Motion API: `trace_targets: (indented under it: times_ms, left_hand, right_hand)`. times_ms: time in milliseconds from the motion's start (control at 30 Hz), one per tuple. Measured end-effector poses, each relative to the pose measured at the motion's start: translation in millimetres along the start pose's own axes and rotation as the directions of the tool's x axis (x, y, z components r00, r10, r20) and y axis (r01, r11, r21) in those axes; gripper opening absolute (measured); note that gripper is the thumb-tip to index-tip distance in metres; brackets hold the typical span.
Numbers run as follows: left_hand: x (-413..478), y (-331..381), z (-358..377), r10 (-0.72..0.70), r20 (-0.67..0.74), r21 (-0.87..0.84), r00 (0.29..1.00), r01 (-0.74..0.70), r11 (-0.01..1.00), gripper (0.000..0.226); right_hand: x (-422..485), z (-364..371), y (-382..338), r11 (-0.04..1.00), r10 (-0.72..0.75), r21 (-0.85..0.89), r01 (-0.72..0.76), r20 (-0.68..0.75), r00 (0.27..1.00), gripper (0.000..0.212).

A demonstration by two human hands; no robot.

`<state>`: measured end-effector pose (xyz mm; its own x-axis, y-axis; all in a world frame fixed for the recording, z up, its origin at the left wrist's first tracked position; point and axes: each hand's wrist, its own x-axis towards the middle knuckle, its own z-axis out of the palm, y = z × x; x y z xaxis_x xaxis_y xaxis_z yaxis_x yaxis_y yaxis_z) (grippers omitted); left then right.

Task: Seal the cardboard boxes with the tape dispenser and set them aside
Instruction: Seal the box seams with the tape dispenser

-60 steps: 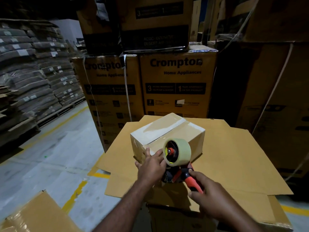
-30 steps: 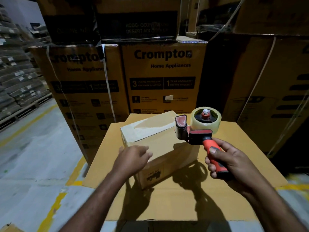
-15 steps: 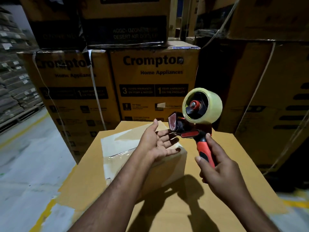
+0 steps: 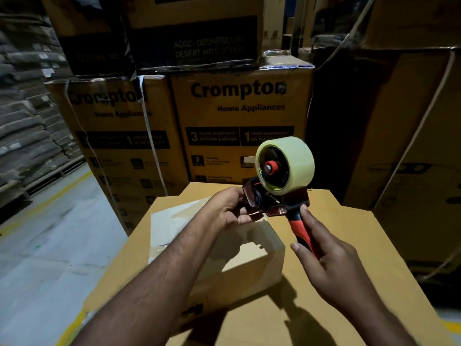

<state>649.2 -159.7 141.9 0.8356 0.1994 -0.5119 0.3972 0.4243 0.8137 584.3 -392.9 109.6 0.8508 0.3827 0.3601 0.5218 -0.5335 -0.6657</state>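
at the far left, stacked sacks (image 4: pixel 22 136) are being made out only dimly beside the grey floor (image 4: pixel 50 258). behind the work area, printed cartons (image 4: pixel 239 116) marked "crompton home appliances" are standing in a stack. the small cardboard box (image 4: pixel 252 258) is resting on the cardboard-covered worktop (image 4: pixel 361 240), left of centre, its top glossy with tape. above the box's far right corner, the left hand (image 4: pixel 229 208) is being held with thumb and fingers curled in a pinch at the front end of the tape dispenser (image 4: pixel 272 201); whether the tape end or the red guard is being pinched is perhaps too blurred to tell. the dispenser is being held upright in the air, clear of the box, its tape roll (image 4: pixel 296 158) uppermost. its red-and-black handle is being grasped by the right hand (image 4: pixel 331 268), fingers wrapped round it. at the right, dark cartons (image 4: pixel 419 146) are standing in shadow.
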Motion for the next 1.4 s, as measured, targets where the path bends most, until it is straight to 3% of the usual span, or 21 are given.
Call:
trace_targets:
  times_ms: [200, 367, 500, 600, 700, 800, 933, 1033, 1200, 1400]
  left_hand:
    - [16.0, 20.1, -14.6, -0.046, 0.059, -0.137, 0.997, 0.053, 0.989, 0.028]
    - [24.4, 39.3, -28.3, -0.125, 0.165, -0.007, 0.978, 0.127, 0.992, 0.043]
    - [37.9, 45.3, -33.2, -0.194, 0.140, 0.077, 0.971, 0.185, 0.980, 0.027]
    - [41.8, 49.1, -39.2, -0.228, 0.167, 0.127, 0.959, 0.209, 0.970, 0.029]
    - [41.9, 49.1, -43.9, -0.228, 0.234, 0.054, 0.945, 0.222, 0.974, 0.014]
    - [39.7, 45.5, -45.7, -0.220, 0.333, -0.045, 0.917, 0.249, 0.968, 0.017]
    - [40.5, 44.2, -45.6, -0.147, 0.393, -0.066, 0.908, 0.187, 0.980, 0.010]
    - [40.9, 51.4, -46.9, -0.043, 0.372, 0.104, 0.927, 0.005, 0.995, 0.030]
    - [39.7, 72.1, -40.3, 0.231, 0.255, 0.551, 0.939, -0.338, 0.763, 0.018]
    - [62.4, 68.3, -30.2, 0.400, 0.228, 0.766, 0.888, -0.417, 0.489, 0.013]
  right_hand:
    - [17.4, 14.6, 0.2, 0.999, 0.037, 0.018, -0.037, 0.006, 0.999, 0.077]
    - [23.9, 28.3, -7.2, 0.999, 0.046, 0.012, -0.046, -0.005, 0.999, 0.077]
    - [26.5, 33.3, -11.1, 0.999, 0.048, 0.005, -0.048, -0.025, 0.999, 0.076]
    - [25.4, 34.5, -13.1, 0.999, 0.054, 0.000, -0.054, -0.015, 0.998, 0.074]
    - [22.8, 34.0, -17.4, 0.997, 0.059, 0.042, -0.058, -0.036, 0.998, 0.074]
    - [22.6, 32.0, -20.0, 0.991, 0.103, 0.088, -0.097, -0.063, 0.993, 0.074]
    - [25.0, 26.7, -22.1, 0.987, 0.121, 0.113, -0.112, -0.078, 0.990, 0.075]
    - [27.2, 22.7, -21.2, 0.986, 0.136, 0.111, -0.127, -0.074, 0.988, 0.076]
    - [29.7, 23.6, -19.7, 0.986, 0.151, 0.067, -0.149, -0.017, 0.988, 0.071]
    - [27.2, 32.6, -23.1, 0.969, 0.220, -0.123, -0.215, 0.032, 0.975, 0.076]
